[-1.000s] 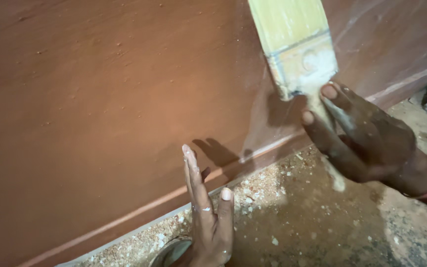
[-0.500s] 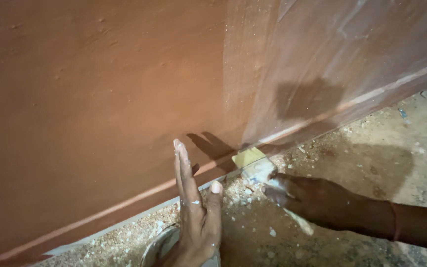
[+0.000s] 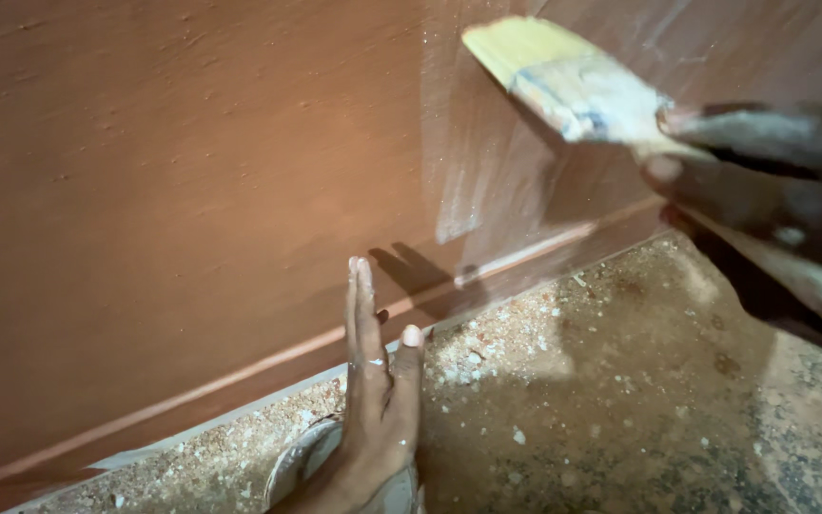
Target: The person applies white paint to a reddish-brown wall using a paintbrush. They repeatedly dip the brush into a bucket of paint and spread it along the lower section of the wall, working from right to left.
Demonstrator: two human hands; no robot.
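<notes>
**Brush at the wall, bucket underfoot**

With the view looking down, nearest is the round pale metal bucket [image 3: 302, 466] at the bottom edge, mostly hidden under the left hand [image 3: 378, 400]. That hand is flat and open, fingers straight and together, thumb out, a ring on one finger. It holds nothing; the fingertips point at the wall's base, and whether they touch it I can't tell.

Next out: gritty speckled brown floor [image 3: 620, 400], strewn with pale flakes and crumbs.

Further right and up, the right hand [image 3: 763, 181], smeared whitish, is closed round the handle of a wide flat paintbrush with yellowish bristles and a paint-caked ferrule [image 3: 563, 81]. Bristles are on or just off the reddish-brown plastered wall [image 3: 173, 190], beside a pale glossy wet patch [image 3: 487, 171].

Risks, as I judge them:
- drips onto the floor from a loaded brush
- the bucket tipping if the left hand leans on it
- grit picked up into the wet coat

No packages, labels or signs in view.
</notes>
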